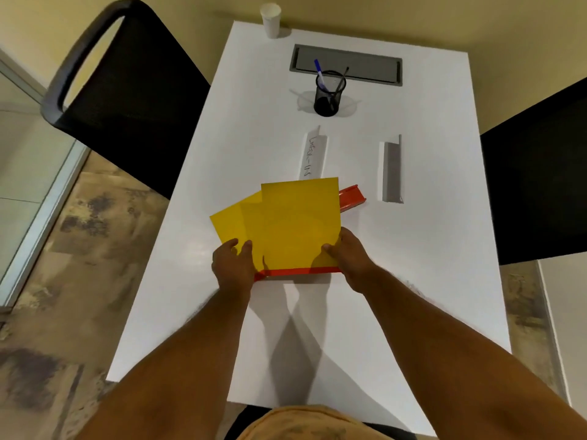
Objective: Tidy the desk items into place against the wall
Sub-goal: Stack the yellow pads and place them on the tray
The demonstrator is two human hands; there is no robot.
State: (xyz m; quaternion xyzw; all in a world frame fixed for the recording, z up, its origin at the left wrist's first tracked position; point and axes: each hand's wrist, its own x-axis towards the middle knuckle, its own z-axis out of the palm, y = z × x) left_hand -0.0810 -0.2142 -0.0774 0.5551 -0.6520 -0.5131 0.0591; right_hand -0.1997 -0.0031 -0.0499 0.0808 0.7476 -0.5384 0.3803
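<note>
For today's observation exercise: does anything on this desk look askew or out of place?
Yes. The yellow sheets held by both hands are fanned out, not squared up. The red strip lies slanted, partly under them. The two white strips lie mid-desk, far from the wall.

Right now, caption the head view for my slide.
Both hands, left hand and right hand, hold yellow sheets above a white desk.

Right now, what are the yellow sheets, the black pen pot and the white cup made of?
The yellow sheets, held in the left hand and right hand, look like thin glossy plastic or card: flat, stiff, with a slight shine. The black pen pot looks like metal mesh, since the pens show through its wall. The white cup looks like matte paper, though foam is possible.
</note>
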